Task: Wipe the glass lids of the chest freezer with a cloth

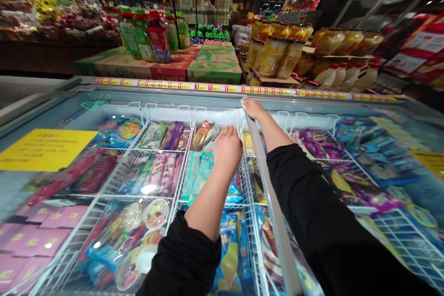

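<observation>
My right hand (254, 109) reaches to the far end of the metal lid frame (268, 180) of a chest freezer. Its fingers are closed on a small white cloth (244, 102) pressed against that frame; the cloth may be a tissue. To the left, my left hand (229, 145) is above the wrapped ice creams (204, 171), with its back up and a ring on one finger. Its fingers are together and curl away from me, so their tips and anything in them are hidden. Whether it touches a glass pane, I cannot tell.
White wire baskets (187, 162) hold packaged ice creams and round tubs (156, 213). A yellow notice (45, 149) lies on the left glass. Price labels line the far freezer rim (215, 88). Beyond stand bottles (159, 37), cartons (215, 62) and fruit jars (277, 55).
</observation>
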Motion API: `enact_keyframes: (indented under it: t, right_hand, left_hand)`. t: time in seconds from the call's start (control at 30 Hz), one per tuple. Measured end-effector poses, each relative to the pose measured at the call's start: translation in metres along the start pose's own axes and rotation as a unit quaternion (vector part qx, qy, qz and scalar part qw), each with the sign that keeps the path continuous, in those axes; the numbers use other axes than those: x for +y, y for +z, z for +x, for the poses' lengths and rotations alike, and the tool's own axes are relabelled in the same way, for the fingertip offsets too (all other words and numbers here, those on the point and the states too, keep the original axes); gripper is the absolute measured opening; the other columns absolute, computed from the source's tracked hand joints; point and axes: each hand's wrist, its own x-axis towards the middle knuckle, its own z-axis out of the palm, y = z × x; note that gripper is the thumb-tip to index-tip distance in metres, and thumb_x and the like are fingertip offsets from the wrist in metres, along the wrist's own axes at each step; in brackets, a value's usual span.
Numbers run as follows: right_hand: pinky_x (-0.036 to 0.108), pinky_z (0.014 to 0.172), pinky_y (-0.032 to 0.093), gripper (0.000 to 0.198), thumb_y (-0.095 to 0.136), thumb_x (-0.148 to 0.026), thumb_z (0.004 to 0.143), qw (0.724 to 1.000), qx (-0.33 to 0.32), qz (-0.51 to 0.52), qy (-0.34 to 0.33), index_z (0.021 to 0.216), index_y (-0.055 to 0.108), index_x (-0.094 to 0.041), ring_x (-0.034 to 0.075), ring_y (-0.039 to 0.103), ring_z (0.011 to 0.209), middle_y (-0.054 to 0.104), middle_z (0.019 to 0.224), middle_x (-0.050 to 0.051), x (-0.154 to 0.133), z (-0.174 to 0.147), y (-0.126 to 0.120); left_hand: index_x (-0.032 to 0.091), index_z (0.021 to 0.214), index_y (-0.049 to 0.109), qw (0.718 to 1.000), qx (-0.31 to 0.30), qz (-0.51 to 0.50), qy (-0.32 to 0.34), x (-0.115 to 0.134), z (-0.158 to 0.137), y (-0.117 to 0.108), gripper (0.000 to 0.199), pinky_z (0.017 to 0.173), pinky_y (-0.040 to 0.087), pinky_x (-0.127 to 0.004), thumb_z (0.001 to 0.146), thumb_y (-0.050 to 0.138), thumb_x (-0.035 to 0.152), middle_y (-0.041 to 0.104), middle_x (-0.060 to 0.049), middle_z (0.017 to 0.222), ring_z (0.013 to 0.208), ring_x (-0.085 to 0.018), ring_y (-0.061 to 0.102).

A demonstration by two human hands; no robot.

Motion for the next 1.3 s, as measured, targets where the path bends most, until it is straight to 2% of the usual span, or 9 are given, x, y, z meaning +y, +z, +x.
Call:
enact_keyframes:
  t: [0.27, 0.43, 0.6, 0.67, 0.83, 1.0, 1.1, 1.2, 1.3]
  right_hand:
    - [0.039, 0.127, 0.035, 0.046, 0.043, -0.013, 0.105, 0.998, -0.007, 0.004, -0.057, 0.145, 0.065, -0.014, 0.026, 0.051, 0.151, 0.059, 0.158, 0.014, 0.005, -0.028, 0.006]
    - [0.036, 0.126, 0.036, 0.046, 0.043, -0.015, 0.106, 0.998, -0.03, 0.008, -0.053, 0.147, 0.064, -0.016, 0.022, 0.051, 0.151, 0.057, 0.16, 0.011, -0.003, -0.023, -0.003]
    - [0.04, 0.12, 0.043, 0.044, 0.04, -0.011, 0.105, 0.999, -0.027, 0.01, -0.026, 0.139, 0.068, -0.012, 0.027, 0.059, 0.143, 0.063, 0.154, 0.019, -0.014, -0.027, -0.011]
    - [0.042, 0.123, 0.04, 0.044, 0.04, -0.01, 0.104, 0.999, -0.027, 0.005, -0.023, 0.14, 0.067, -0.011, 0.029, 0.056, 0.146, 0.06, 0.156, 0.02, -0.018, -0.038, -0.009]
    - [0.043, 0.131, 0.027, 0.048, 0.041, -0.014, 0.107, 0.998, -0.036, -0.009, -0.048, 0.152, 0.058, -0.013, 0.026, 0.042, 0.157, 0.051, 0.164, 0.016, -0.019, -0.059, -0.001]
    - [0.04, 0.129, 0.031, 0.048, 0.041, -0.014, 0.108, 0.997, -0.046, -0.012, -0.057, 0.153, 0.057, -0.016, 0.023, 0.044, 0.156, 0.051, 0.165, 0.013, -0.011, -0.032, -0.006]
    - [0.036, 0.123, 0.039, 0.045, 0.041, -0.016, 0.108, 0.998, -0.042, -0.012, -0.054, 0.148, 0.062, -0.016, 0.024, 0.051, 0.151, 0.057, 0.16, 0.014, -0.005, -0.018, -0.011]
    - [0.039, 0.12, 0.042, 0.042, 0.042, -0.016, 0.107, 0.998, -0.033, -0.016, -0.048, 0.143, 0.064, -0.015, 0.028, 0.056, 0.146, 0.061, 0.155, 0.017, -0.005, -0.024, -0.009]
    - [0.044, 0.124, 0.038, 0.041, 0.043, -0.014, 0.105, 0.996, -0.021, -0.043, -0.077, 0.141, 0.064, -0.012, 0.03, 0.056, 0.145, 0.06, 0.156, 0.02, -0.01, -0.039, -0.003]
  left_hand:
    - [0.001, 0.144, 0.061, 1.0, -0.009, -0.007, -0.012, 0.002, 0.0, -0.004, 0.045, 0.127, 0.04, -0.037, 0.101, 0.048, 0.008, 0.059, -0.019, 0.156, 0.15, -0.026, 0.053]
    - [0.004, 0.145, 0.06, 1.0, -0.023, 0.003, -0.019, 0.004, -0.001, -0.007, 0.045, 0.128, 0.039, -0.037, 0.102, 0.048, 0.008, 0.057, -0.019, 0.158, 0.151, -0.026, 0.051]
    - [0.01, 0.136, 0.067, 0.997, -0.076, 0.01, -0.014, -0.004, 0.012, -0.019, 0.04, 0.123, 0.044, -0.036, 0.102, 0.046, 0.007, 0.061, -0.017, 0.155, 0.147, -0.023, 0.056]
    - [0.01, 0.131, 0.07, 0.995, -0.094, 0.011, -0.007, -0.014, 0.026, -0.023, 0.037, 0.121, 0.046, -0.036, 0.102, 0.046, 0.009, 0.063, -0.018, 0.152, 0.145, -0.024, 0.059]
    - [0.009, 0.151, 0.055, 0.997, -0.071, 0.027, 0.004, -0.044, 0.059, -0.012, 0.049, 0.131, 0.032, -0.037, 0.103, 0.046, 0.008, 0.049, -0.017, 0.165, 0.156, -0.022, 0.043]
    - [0.007, 0.155, 0.05, 0.998, -0.061, 0.024, 0.009, -0.053, 0.062, 0.001, 0.05, 0.131, 0.03, -0.037, 0.106, 0.045, 0.014, 0.046, -0.016, 0.167, 0.157, -0.022, 0.042]
    - [0.007, 0.155, 0.051, 0.998, -0.057, 0.021, 0.016, -0.054, 0.06, 0.002, 0.05, 0.131, 0.031, -0.036, 0.106, 0.045, 0.014, 0.046, -0.015, 0.166, 0.157, -0.022, 0.043]
    - [0.007, 0.153, 0.054, 0.999, -0.047, 0.021, 0.017, -0.053, 0.06, 0.002, 0.049, 0.131, 0.032, -0.035, 0.105, 0.046, 0.014, 0.049, -0.015, 0.165, 0.156, -0.023, 0.045]
    - [0.006, 0.151, 0.055, 0.999, -0.039, 0.024, 0.016, -0.051, 0.06, 0.002, 0.048, 0.13, 0.035, -0.038, 0.105, 0.045, 0.014, 0.051, -0.016, 0.164, 0.154, -0.024, 0.047]
